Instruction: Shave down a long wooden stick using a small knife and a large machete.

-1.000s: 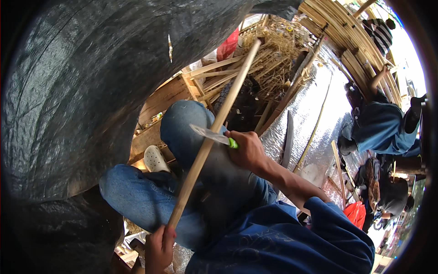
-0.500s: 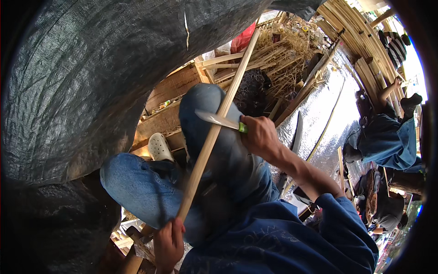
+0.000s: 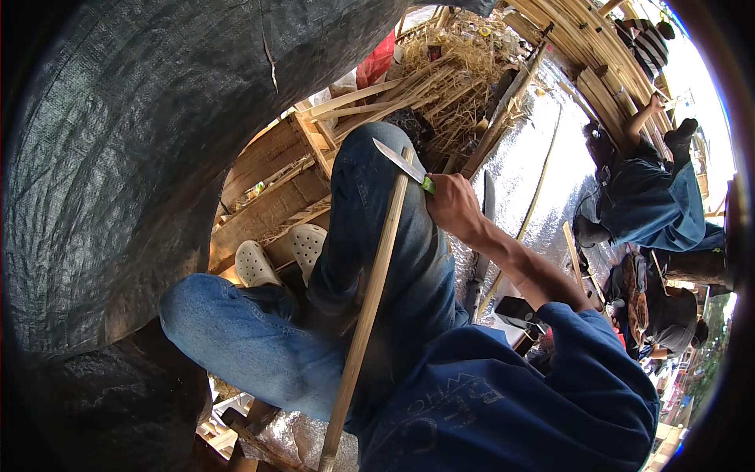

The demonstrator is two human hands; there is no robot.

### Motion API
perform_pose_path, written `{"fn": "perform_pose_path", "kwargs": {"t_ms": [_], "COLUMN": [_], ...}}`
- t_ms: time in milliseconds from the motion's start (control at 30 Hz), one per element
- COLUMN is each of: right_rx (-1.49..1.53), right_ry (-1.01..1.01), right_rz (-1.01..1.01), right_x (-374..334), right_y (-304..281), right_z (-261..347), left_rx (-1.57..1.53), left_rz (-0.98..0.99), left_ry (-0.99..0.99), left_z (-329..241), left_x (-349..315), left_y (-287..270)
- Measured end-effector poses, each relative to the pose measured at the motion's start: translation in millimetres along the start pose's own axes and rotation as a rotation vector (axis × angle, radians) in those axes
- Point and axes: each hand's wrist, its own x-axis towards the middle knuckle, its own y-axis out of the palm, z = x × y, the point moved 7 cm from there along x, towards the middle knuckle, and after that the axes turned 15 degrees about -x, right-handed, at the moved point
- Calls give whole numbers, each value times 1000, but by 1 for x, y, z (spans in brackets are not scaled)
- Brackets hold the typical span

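Note:
My right hand (image 3: 454, 207) is closed round the green handle of a knife (image 3: 399, 162). Its blade points to the upper left and lies across a pale wooden strip (image 3: 370, 295), close to the strip's far end. The strip slants over my jeans-clad right leg (image 3: 370, 177), and its near end runs out at the lower edge. My left hand is out of the picture, so what it holds is hidden.
A dark tarpaulin (image 3: 134, 173) hangs along the left. Wooden boards (image 3: 267, 169) lie ahead, beside straw and shavings (image 3: 464, 86). A long dark blade (image 3: 486, 212) rests on silvery sheeting (image 3: 523, 177) at right. Another person (image 3: 653, 216) sits farther right.
The wooden strip has slid back toward me, bringing its far end near the knife. My left hand has gone out of view at the bottom. The knife is still in my right hand.

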Motion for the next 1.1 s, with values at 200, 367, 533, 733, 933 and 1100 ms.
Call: {"fn": "perform_pose_path", "kwargs": {"t_ms": [200,367,533,733,933,1100], "right_rx": [57,77,161,187,89,19], "right_ry": [21,-116,-185,-202,-88,-10], "right_rz": [-59,53,127,92,34,98], "right_x": [-11,-16,-24,-14,6,7], "right_y": [-9,-19,-13,-3,-5,2], "right_z": [8,56,94,85,45,16], "left_rx": [-135,-96,-116,-75,167,132], "left_rz": [-26,-196,-263,-213,-44,-49], "left_ry": [140,481,627,596,207,46], "left_z": [-34,-172,-240,-208,-79,-4], "left_x": [34,103,156,141,65,17], "left_y": [6,10,6,-5,-10,-18]}}
